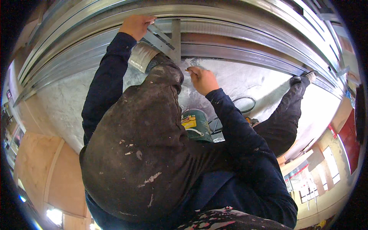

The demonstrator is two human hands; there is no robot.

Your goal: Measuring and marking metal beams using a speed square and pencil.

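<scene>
My left hand [134, 27] is at the far edge of the stacked metal studs [237, 28]. Its fingertips are pinched on the upper corner of a flat, grey triangular metal square [176, 40]. The square lies across the studs, one straight arm crossing them and a slanted arm running down from my fingers. Nearer to me and to the right, my right hand [204, 81] hovers over the pale floor with thumb and fingers pinched together. Whatever sits between those fingers is too small to make out.
My bent knee [130, 153] in dark, stained trousers fills the middle, its shoe against the studs. A green bucket [197, 124] stands beneath my right arm, near a black cable loop [244, 104]. Wooden panels [38, 165] rise at the left.
</scene>
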